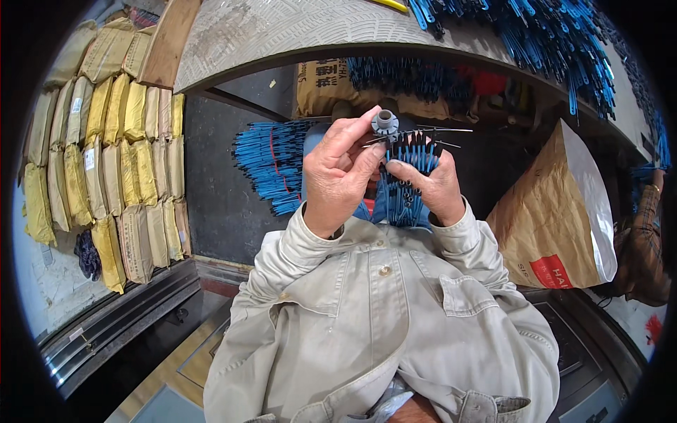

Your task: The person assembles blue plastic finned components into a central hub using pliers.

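Observation:
Held up before my chest is a small grey plastic hub (385, 123) with a round opening and a toothed rim. Thumb and fingers of my left hand (337, 173) are closed on it from the left. My right hand (436, 185) grips a bunch of thin blue strips with black ends (405, 201), thumb across the front. The strips stand side by side just below the hub, and their lower ends hang over my lap. Several thin dark rods (441, 131) stick out sideways near the hub. How the strips join the hub is hidden by my fingers.
A larger banded bundle of blue strips (271, 166) lies left of my knees. More blue strips (543, 42) are heaped on the table (282, 32) ahead. An open brown paper sack (539, 211) stands at right, near another person's arm (645, 240). Wrapped packages (106, 176) are stacked left.

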Motion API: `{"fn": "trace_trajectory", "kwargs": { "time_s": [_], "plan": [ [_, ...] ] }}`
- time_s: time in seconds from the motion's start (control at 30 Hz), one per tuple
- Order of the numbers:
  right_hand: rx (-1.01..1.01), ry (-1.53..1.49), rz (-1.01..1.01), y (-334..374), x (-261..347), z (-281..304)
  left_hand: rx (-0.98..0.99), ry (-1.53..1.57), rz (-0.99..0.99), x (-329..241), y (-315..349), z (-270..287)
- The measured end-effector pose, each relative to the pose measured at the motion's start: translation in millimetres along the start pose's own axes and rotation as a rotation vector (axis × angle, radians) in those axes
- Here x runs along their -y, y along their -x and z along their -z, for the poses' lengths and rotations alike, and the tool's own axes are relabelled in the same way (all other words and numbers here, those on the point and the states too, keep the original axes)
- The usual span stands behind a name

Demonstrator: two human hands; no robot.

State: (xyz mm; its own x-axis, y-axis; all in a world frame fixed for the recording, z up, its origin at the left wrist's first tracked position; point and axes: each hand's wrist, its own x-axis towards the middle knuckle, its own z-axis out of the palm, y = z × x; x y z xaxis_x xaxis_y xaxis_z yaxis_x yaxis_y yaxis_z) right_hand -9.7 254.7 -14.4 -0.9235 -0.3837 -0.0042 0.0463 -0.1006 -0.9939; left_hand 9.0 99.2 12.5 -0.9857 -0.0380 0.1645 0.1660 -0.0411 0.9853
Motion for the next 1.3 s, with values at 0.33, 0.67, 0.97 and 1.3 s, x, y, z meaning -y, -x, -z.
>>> {"fn": "trace_trajectory", "kwargs": {
  "time_s": [0.33, 0.67, 0.97, 1.3],
  "plan": [
    [-0.09, -0.006, 0.102, 5.7, -1.7, -5.7, -0.038, 0.188, 0.07, 1.4, 8.5, -5.6],
    [-0.045, -0.008, 0.098, 9.7, -1.1, -8.9, -0.128, 0.052, -0.04, 1.1, 13.1, -11.6],
    [-0.044, -0.004, 0.096, 9.0, -7.0, -11.2, -0.17, 0.15, -0.049, 10.6, 11.3, -10.1],
    [0.047, -0.17, 0.145, -5.6, -13.9, -2.4, -0.063, 0.278, 0.088, 4.4, 7.5, 0.9]
  ]
}}
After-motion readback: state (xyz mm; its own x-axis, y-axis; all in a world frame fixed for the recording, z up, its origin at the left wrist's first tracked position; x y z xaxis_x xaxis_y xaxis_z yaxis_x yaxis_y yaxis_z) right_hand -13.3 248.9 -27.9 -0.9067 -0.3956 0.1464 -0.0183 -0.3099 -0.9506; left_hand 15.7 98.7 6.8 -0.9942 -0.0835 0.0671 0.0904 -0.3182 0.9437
